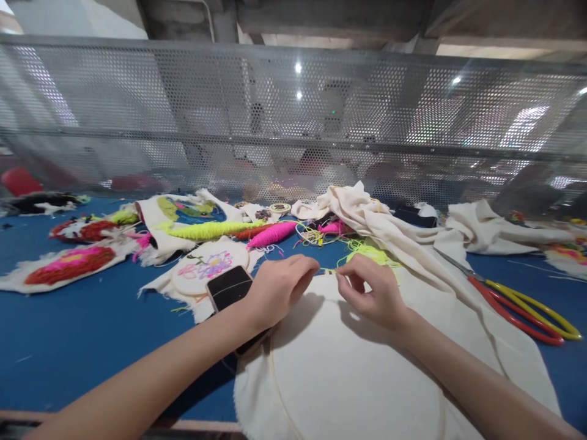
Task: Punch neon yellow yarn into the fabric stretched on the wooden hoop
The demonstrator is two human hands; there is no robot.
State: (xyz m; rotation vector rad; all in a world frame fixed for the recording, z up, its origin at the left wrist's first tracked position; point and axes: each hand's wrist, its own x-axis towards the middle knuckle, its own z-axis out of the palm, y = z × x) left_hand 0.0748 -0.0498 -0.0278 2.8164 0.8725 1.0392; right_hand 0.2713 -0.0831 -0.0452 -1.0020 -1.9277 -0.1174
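A perforated metal screen (293,116) stands behind a blue table (137,348). On it I see white cloth (358,385) over a round hoop (278,391); at its far edge, left hand (279,287) and right hand (373,287) curl, fingertips nearly together, any hold unclear to me.

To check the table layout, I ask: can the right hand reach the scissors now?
Probably yes: the scissors lie right of the right hand, with their handles uncovered and only cloth between.

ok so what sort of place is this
Probably an embroidery or textile craft workshop, though no sign confirms it. The clues are the hooped white cloth, the piece stitched with flowers and the bright pink yarn.
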